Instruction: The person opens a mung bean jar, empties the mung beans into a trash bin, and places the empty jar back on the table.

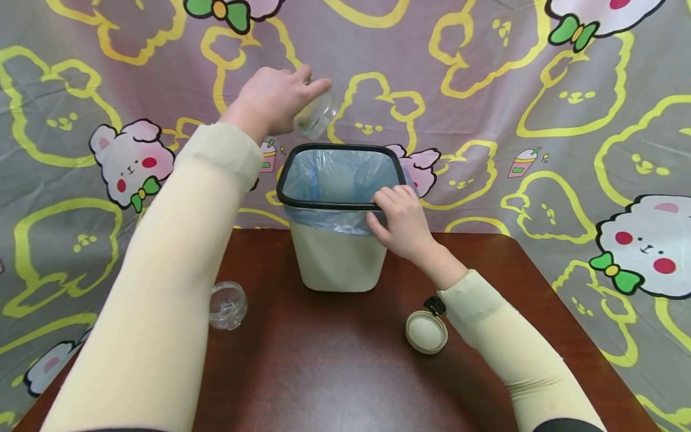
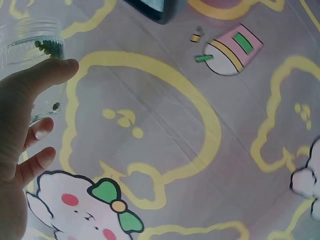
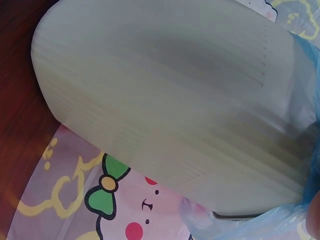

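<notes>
My left hand (image 1: 275,99) holds a clear glass jar (image 1: 317,118) tilted above the left back corner of a cream trash bin (image 1: 337,258). Small green beads or beans (image 2: 50,47) show inside the jar in the left wrist view, gathered near its neck. The thumb lies across the glass. My right hand (image 1: 402,222) grips the bin's black rim (image 1: 329,206) at the front right corner, fingers over the top and thumb outside. A translucent blue bag (image 1: 332,221) lines the bin and folds out over its edge. In the right wrist view the bin's wall (image 3: 165,110) fills most of the picture.
On the brown table (image 1: 335,354), a small clear glass piece (image 1: 228,307) stands beside my left forearm. A round beige lid (image 1: 426,332) lies inside up near my right sleeve. Behind the bin hangs a patterned cloth (image 1: 486,120).
</notes>
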The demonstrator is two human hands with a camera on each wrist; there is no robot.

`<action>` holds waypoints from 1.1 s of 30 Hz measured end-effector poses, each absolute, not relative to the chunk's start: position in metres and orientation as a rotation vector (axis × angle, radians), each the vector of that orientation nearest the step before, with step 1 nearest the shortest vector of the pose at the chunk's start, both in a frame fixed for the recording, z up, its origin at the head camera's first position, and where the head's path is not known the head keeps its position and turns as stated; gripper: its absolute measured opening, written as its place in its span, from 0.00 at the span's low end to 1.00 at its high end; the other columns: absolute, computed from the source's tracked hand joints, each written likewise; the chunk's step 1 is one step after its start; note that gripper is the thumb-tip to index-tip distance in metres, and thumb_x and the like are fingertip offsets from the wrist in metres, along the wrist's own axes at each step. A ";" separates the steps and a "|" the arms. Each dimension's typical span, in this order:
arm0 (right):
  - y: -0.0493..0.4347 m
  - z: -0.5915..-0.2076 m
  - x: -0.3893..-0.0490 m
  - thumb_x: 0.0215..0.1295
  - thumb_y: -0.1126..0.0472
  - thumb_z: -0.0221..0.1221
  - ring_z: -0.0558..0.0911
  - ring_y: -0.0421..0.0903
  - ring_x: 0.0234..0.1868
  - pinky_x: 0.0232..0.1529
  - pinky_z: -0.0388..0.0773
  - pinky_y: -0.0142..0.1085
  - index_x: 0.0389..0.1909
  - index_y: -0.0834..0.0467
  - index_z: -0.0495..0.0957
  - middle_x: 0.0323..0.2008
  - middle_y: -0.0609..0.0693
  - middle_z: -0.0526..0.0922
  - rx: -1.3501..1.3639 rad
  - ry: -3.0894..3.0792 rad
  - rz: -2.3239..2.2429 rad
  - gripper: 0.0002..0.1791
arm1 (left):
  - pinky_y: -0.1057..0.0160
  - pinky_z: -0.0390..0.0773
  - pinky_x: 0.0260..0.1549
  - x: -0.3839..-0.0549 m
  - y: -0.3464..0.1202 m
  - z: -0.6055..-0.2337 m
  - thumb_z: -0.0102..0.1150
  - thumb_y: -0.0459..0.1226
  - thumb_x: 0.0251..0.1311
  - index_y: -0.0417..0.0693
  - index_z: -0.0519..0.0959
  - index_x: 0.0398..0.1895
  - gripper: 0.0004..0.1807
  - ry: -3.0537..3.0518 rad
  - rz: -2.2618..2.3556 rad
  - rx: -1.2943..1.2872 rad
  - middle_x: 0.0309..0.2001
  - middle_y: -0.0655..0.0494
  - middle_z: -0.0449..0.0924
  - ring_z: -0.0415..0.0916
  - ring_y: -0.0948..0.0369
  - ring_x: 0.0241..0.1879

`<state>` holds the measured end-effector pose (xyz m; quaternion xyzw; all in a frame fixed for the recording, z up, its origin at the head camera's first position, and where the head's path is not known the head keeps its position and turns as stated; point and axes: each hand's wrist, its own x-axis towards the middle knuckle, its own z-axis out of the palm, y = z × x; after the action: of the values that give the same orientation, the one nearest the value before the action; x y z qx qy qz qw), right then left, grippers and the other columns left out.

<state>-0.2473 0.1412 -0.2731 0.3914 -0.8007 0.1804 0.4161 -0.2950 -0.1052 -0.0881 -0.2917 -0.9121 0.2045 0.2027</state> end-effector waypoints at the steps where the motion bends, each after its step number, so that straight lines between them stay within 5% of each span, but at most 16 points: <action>1: 0.141 -0.273 -0.247 0.64 0.57 0.48 0.70 0.52 0.30 0.45 0.67 0.50 0.26 0.60 0.69 0.24 0.51 0.70 0.983 -2.011 0.454 0.11 | 0.41 0.76 0.38 -0.295 -0.105 -0.089 0.68 0.30 0.51 0.49 0.55 0.70 0.44 -2.539 0.592 -0.831 0.56 0.34 0.64 0.74 0.37 0.44; 10: 0.141 -0.273 -0.247 0.64 0.58 0.49 0.70 0.53 0.30 0.46 0.67 0.50 0.27 0.61 0.69 0.24 0.51 0.70 0.992 -2.009 0.446 0.11 | 0.43 0.77 0.38 -0.296 -0.104 -0.092 0.63 0.26 0.54 0.50 0.55 0.70 0.41 -2.470 0.601 -0.839 0.56 0.34 0.64 0.76 0.38 0.39; 33: 0.141 -0.273 -0.247 0.63 0.59 0.51 0.70 0.54 0.29 0.45 0.67 0.51 0.26 0.62 0.69 0.24 0.51 0.70 0.993 -2.002 0.450 0.10 | 0.49 0.79 0.33 -0.299 -0.108 -0.094 0.57 0.17 0.54 0.50 0.54 0.70 0.42 -2.316 0.993 -1.034 0.64 0.32 0.58 0.72 0.40 0.47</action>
<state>-0.2465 0.1415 -0.2730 0.3959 -0.7978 0.1795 0.4178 -0.2989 -0.1079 -0.0940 -0.3714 -0.8317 0.3568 0.2074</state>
